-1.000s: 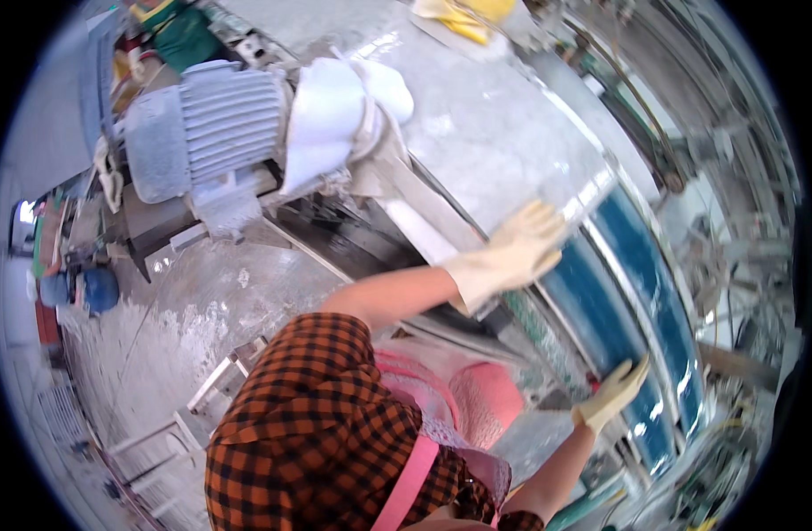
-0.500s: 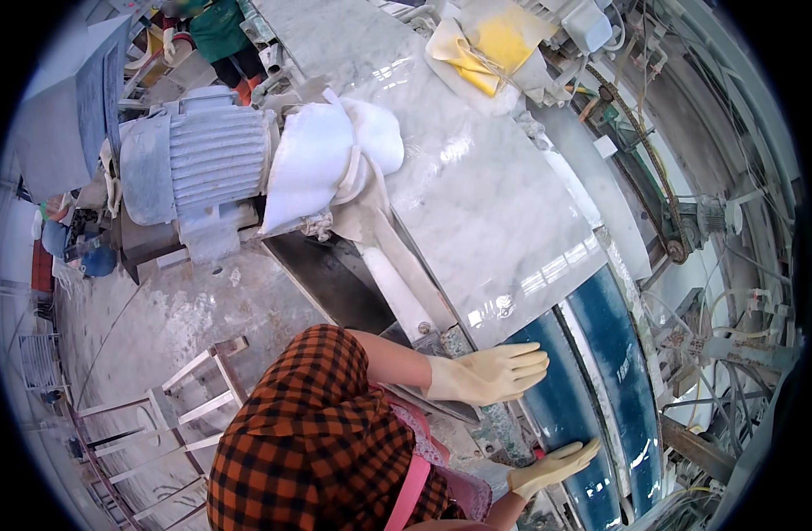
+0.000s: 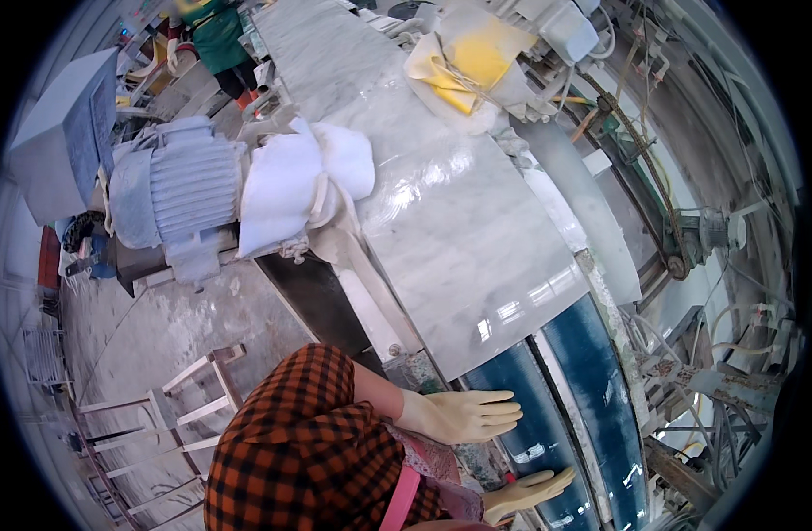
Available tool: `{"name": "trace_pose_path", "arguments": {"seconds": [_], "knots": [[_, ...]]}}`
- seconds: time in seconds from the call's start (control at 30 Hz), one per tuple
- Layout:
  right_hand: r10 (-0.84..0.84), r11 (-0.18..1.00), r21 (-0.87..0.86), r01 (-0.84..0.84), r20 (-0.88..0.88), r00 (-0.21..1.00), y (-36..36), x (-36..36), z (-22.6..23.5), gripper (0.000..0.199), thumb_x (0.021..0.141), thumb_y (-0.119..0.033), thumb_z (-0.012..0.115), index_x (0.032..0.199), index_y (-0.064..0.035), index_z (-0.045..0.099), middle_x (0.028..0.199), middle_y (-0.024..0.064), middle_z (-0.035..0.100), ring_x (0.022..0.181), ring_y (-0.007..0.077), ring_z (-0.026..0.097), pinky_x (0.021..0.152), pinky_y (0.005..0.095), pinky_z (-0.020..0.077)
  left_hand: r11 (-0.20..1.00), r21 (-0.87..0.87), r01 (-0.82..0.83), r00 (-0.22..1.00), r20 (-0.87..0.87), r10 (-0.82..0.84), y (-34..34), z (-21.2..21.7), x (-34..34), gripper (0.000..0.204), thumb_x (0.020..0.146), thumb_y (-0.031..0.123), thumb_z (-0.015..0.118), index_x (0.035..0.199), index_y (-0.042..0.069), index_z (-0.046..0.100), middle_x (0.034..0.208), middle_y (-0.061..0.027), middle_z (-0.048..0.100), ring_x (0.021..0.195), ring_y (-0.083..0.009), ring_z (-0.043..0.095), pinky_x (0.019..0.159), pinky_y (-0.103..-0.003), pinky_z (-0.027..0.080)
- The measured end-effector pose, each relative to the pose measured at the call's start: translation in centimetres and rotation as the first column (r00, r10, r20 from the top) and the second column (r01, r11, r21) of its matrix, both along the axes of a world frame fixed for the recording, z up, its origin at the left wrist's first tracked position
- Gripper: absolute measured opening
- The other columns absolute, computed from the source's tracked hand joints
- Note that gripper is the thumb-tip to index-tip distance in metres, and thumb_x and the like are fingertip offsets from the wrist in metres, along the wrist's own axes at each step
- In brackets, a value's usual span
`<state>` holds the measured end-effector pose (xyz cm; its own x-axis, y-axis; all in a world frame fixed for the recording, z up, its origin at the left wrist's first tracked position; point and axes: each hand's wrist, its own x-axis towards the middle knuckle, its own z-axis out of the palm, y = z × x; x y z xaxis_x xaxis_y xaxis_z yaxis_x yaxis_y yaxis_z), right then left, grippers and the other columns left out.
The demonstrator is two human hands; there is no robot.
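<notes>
While both our gloved hands lie flat and open, left hand (image 3: 464, 414) and right hand (image 3: 528, 491) grasping nothing, on the dark rollers (image 3: 592, 416), the marble slab (image 3: 464, 239) sits just ahead; next likely needs reaching its edge.

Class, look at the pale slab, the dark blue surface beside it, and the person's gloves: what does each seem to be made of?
Pale slab: likely polished marble, white with grey veins and glossy reflections. Dark blue surface: unclear, perhaps a wet rubber belt; smooth with a sheen. Gloves on the left hand and right hand: probably cream rubber or latex, matte, close-fitting.
</notes>
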<state>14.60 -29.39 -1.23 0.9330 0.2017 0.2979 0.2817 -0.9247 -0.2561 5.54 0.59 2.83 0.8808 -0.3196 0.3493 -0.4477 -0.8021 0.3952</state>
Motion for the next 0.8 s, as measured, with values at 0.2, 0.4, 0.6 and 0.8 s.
{"name": "trace_pose_path", "arguments": {"seconds": [0.2,0.4,0.6,0.8], "knots": [[-0.053,0.989,-0.140,0.048,-0.032,0.998,-2.6,0.3,-2.3,0.044,0.113,-0.019,0.039,0.152,0.0013,0.045,0.155,0.0264,0.046,0.146,0.0408,0.041,0.121,0.0505,0.0316,0.998,-0.041,0.052,0.993,-0.103,-0.056,0.0,0.0,0.5,0.052,0.096,0.019,0.052,0.140,-0.008,0.055,0.153,-0.0210,0.049,0.146,-0.0354,0.042,0.124,-0.053,0.030],[-0.139,0.972,-0.215,0.095,-0.201,0.970,1.3,-0.2,1.5,0.049,0.114,-0.021,0.035,0.159,-0.0026,0.037,0.165,0.0192,0.036,0.153,0.0372,0.033,0.126,0.0479,0.0246,0.995,-0.007,0.102,0.977,-0.186,-0.102,0.4,0.0,1.5,0.055,0.095,0.018,0.050,0.143,-0.008,0.051,0.154,-0.0199,0.049,0.146,-0.0350,0.043,0.123,-0.051,0.033],[-0.126,0.954,-0.293,0.068,-0.184,0.975,-2.4,0.6,-1.7,0.053,0.111,-0.018,0.039,0.161,-0.0038,0.030,0.167,0.0209,0.030,0.154,0.0393,0.028,0.125,0.0527,0.0223,0.986,0.012,0.166,0.948,-0.278,-0.157,0.1,-0.4,1.8,0.059,0.095,0.017,0.048,0.149,-0.006,0.045,0.158,-0.0202,0.045,0.145,-0.0339,0.044,0.122,-0.048,0.033],[-0.043,0.996,-0.086,0.022,-0.249,0.967,1.9,6.4,4.9,0.057,0.107,-0.017,0.044,0.160,-0.0010,0.031,0.164,0.0280,0.030,0.152,0.0492,0.025,0.123,0.0620,0.0190,0.986,0.050,0.158,0.958,-0.251,-0.140,-0.6,-1.5,1.6,0.058,0.095,0.017,0.051,0.149,-0.003,0.048,0.159,-0.0176,0.045,0.145,-0.0295,0.045,0.123,-0.045,0.034]]}}
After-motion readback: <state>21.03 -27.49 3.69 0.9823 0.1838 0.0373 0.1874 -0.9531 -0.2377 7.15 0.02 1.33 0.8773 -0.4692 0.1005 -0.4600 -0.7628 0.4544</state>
